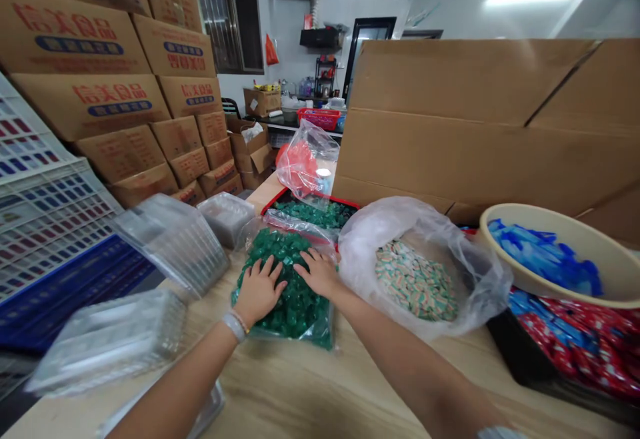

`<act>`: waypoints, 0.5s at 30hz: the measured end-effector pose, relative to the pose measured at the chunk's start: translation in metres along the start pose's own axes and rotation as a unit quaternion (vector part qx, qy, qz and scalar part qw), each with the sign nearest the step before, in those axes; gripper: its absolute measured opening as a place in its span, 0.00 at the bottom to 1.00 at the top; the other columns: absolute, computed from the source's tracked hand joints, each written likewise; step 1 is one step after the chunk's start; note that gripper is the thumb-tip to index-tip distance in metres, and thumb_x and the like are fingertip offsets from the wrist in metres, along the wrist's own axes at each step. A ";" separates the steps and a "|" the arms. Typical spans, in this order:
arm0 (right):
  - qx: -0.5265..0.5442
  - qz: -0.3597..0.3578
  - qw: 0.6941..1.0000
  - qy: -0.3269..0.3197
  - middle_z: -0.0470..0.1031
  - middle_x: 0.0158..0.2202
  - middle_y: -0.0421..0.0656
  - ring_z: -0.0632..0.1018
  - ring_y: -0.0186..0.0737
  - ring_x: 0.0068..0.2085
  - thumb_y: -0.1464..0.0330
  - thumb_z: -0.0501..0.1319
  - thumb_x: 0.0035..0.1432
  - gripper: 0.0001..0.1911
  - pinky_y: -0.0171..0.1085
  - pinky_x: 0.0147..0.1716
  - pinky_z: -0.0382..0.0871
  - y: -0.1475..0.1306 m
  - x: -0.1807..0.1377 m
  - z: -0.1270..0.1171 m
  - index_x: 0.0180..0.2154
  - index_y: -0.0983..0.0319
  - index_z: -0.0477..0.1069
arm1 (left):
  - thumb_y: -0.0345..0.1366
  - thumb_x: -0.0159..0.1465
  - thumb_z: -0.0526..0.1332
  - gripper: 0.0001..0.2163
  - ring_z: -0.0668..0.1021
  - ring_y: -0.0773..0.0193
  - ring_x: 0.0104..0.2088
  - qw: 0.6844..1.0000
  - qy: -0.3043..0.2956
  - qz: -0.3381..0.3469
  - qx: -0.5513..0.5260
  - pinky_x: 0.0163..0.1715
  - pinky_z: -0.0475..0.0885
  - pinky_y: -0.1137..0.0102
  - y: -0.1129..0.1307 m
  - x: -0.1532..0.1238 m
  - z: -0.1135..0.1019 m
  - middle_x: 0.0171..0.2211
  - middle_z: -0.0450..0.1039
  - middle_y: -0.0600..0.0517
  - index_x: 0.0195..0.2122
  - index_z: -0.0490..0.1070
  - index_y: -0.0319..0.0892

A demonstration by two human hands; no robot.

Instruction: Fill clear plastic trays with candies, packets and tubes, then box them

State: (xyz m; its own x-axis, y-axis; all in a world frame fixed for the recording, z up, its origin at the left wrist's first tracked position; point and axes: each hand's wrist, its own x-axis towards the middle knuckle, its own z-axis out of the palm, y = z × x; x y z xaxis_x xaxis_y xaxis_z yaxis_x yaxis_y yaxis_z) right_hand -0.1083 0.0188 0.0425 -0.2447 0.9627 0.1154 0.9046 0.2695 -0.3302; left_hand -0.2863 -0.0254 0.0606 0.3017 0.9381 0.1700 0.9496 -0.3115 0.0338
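A clear plastic bag (293,302) full of shiny green pieces lies flat on the wooden table. My left hand (259,291) rests on its left part with the fingers spread. On the upper right of the same bag lies my right hand (318,272), fingers apart too. Neither hand grips anything. Right behind the bag is a red-rimmed black tray (350,206) with more green pieces. A large translucent bag (367,239) stands open to the right, holding many small green, white and orange pieces (417,282).
Clear plastic trays (173,242) are stacked at the left, beside white and blue crates (55,192). A cream basin (530,279) of blue packets sits at the right, above red packets (590,346). A cardboard sheet (475,92) stands behind; printed cartons (125,99) are piled left.
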 end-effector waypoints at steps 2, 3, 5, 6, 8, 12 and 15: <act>-0.004 0.015 1.000 0.009 0.60 0.54 0.47 0.62 0.48 0.52 0.52 0.41 0.58 0.28 0.45 0.49 0.53 0.006 -0.013 0.002 0.53 0.57 0.58 | 0.46 0.61 0.46 0.21 0.60 0.48 0.53 1.000 -0.006 0.025 -0.005 0.49 0.56 0.55 -0.002 -0.006 -0.004 0.57 0.56 0.49 0.53 0.60 0.49; -0.009 0.029 1.000 0.008 0.62 0.53 0.47 0.62 0.47 0.52 0.53 0.40 0.58 0.27 0.44 0.49 0.53 0.010 -0.017 0.002 0.53 0.58 0.59 | 0.47 0.61 0.46 0.20 0.60 0.48 0.53 0.999 -0.010 0.031 -0.007 0.49 0.57 0.55 -0.003 -0.008 -0.005 0.57 0.56 0.49 0.53 0.60 0.49; -0.024 0.061 0.998 0.001 0.66 0.49 0.48 0.64 0.46 0.50 0.56 0.42 0.59 0.25 0.43 0.48 0.53 0.018 -0.015 0.001 0.52 0.60 0.61 | 0.48 0.61 0.45 0.21 0.60 0.47 0.53 0.999 -0.018 0.026 -0.013 0.49 0.57 0.54 -0.005 -0.006 -0.007 0.57 0.56 0.50 0.53 0.60 0.50; -0.032 0.076 0.997 0.001 0.66 0.48 0.49 0.65 0.45 0.49 0.57 0.43 0.60 0.24 0.42 0.48 0.54 0.021 -0.012 0.001 0.51 0.60 0.62 | 0.49 0.61 0.45 0.21 0.60 0.47 0.54 0.999 -0.022 0.021 -0.019 0.49 0.57 0.54 -0.006 -0.001 -0.008 0.56 0.57 0.50 0.53 0.60 0.50; -0.048 0.098 0.994 0.017 0.66 0.46 0.49 0.66 0.44 0.47 0.58 0.45 0.59 0.21 0.41 0.46 0.56 0.025 -0.001 0.002 0.48 0.61 0.64 | 0.50 0.61 0.44 0.23 0.59 0.49 0.55 0.998 -0.034 0.025 -0.037 0.50 0.56 0.55 -0.006 0.015 -0.006 0.56 0.58 0.49 0.54 0.58 0.49; -0.066 0.103 0.990 0.076 0.65 0.45 0.48 0.68 0.42 0.43 0.58 0.46 0.59 0.19 0.40 0.41 0.60 0.022 0.019 0.005 0.47 0.60 0.63 | 0.47 0.61 0.45 0.24 0.56 0.51 0.57 0.992 -0.088 0.063 -0.067 0.53 0.53 0.56 -0.001 0.063 0.007 0.57 0.54 0.46 0.56 0.55 0.43; -0.075 0.056 0.994 0.061 0.67 0.42 0.47 0.67 0.42 0.44 0.59 0.46 0.59 0.17 0.39 0.40 0.61 0.022 0.031 0.005 0.42 0.61 0.65 | 0.43 0.61 0.47 0.21 0.61 0.52 0.55 0.989 -0.105 0.073 -0.076 0.52 0.55 0.58 0.004 0.094 0.014 0.59 0.52 0.46 0.55 0.58 0.44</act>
State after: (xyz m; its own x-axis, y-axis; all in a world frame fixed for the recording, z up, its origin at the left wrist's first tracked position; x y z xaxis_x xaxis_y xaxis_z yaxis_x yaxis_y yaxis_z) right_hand -0.0974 0.0544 0.0344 -0.1036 0.9739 0.2017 0.9678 0.1455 -0.2056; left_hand -0.2527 0.0633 0.0625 0.4606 0.8872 -0.0244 0.8758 -0.4499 0.1748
